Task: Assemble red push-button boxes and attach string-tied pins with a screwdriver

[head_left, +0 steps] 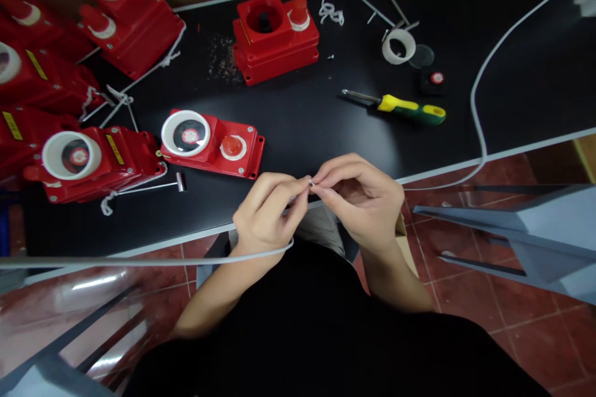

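Note:
Close to the table's front edge, my left hand (266, 208) and my right hand (365, 195) meet fingertip to fingertip. Both pinch one small silvery metal piece (311, 182), mostly covered by the fingers, so its kind is not clear. Just beyond my left hand lies a red box cover (212, 144) with a white ring around a dark round window and a red knob. Farther back stands a red box (277, 37) with an open round hole and a red knob. A tiny screw (330, 56) lies to its right.
A yellow-green screwdriver (412, 108) lies at right, with a white ring (398, 45), a clear disc (421, 56) and metal rods behind it. Several assembled red boxes (135, 25) crowd the left. A grey cable (475, 96) curves at right; another (139, 262) crosses over my left wrist.

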A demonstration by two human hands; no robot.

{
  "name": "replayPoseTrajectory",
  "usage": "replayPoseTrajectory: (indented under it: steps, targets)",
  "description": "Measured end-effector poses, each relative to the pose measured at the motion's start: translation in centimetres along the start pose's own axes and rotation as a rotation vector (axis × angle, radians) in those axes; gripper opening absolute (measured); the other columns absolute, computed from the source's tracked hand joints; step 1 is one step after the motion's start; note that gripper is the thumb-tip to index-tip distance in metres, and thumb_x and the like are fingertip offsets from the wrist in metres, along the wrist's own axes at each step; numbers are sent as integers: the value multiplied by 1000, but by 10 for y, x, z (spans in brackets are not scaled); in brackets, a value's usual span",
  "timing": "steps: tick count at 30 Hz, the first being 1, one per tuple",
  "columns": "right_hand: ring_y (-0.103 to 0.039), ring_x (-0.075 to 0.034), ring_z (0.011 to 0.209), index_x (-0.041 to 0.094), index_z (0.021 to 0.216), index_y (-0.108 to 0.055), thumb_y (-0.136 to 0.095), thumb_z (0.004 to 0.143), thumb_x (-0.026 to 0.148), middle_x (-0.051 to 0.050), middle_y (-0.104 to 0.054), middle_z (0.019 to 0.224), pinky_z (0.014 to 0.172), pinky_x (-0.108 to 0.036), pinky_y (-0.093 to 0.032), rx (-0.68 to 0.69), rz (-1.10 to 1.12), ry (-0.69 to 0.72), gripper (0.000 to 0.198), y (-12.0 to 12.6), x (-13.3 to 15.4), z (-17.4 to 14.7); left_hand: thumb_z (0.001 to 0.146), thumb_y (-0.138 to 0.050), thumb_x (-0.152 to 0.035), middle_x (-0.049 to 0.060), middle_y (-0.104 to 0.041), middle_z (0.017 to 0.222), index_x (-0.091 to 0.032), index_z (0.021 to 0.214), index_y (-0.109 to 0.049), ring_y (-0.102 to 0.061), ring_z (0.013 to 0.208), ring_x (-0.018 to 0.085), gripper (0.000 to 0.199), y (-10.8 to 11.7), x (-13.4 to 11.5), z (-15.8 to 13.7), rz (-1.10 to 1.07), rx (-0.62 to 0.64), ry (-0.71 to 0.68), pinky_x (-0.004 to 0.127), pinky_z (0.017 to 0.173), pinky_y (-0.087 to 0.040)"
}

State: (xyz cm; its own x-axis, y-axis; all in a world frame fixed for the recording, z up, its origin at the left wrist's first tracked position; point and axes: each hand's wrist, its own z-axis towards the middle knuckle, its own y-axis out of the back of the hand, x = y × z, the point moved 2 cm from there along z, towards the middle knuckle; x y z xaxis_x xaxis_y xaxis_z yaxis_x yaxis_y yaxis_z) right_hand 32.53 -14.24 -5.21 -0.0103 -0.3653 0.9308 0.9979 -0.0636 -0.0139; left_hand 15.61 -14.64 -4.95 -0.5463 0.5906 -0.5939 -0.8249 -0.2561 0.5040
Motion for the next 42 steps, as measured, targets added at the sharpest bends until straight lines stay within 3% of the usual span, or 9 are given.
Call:
replayPoseTrajectory:
  steps: [6, 17, 30, 35, 42]
  targets:
    - [-75, -14, 97, 25, 105, -85, -88, 95, 8, -2, -77, 102, 84, -27, -67, 92, 17, -67, 20, 6, -4, 0, 105, -79, -3, 5, -86, 111, -17, 121, -79, -83, 96, 15, 20, 3, -5, -7, 89, 64, -28, 25, 91, -68]
    - [-77, -13, 95, 28, 120, -89, -81, 101, 8, -2, -80, 108, 80, -26, -69, 123, -122, -4, 28, 8, -2, -3, 107, -79, -8, 4, -86, 109, -20, 121, -80, -83, 94, 16, 18, 0, -3, -9, 77, 17, -11, 27, 87, -69]
    - [-80, -15, 88, 26, 115, -85, -84, 97, 4, -3, -83, 106, 71, -29, -69, 21, -320, 296, 29, 5, -6, -8, 105, -81, -6, 3, -87, 111, -19, 121, -80, -83, 94, 15, 21, 6, -4, -8, 68, 45, -21, 26, 89, -70]
    - [-80, -18, 87, 27, 115, -84, -84, 96, 4, -3, -84, 104, 71, -32, -69, -25, -351, 336, 30, 5, -10, -12, 105, -78, -3, 5, -87, 114, -19, 127, -79, -84, 97, 17, 27, 10, 0, -7, 2, 98, -58, 28, 90, -71]
    - [-80, -19, 89, 25, 114, -80, -84, 97, 6, -4, -83, 104, 74, -34, -69, 18, -304, 291, 26, 5, -9, -11, 106, -77, -3, 5, -88, 114, -21, 126, -80, -84, 98, 17, 26, 11, 1, -6, -69, 100, -41, 29, 89, -72]
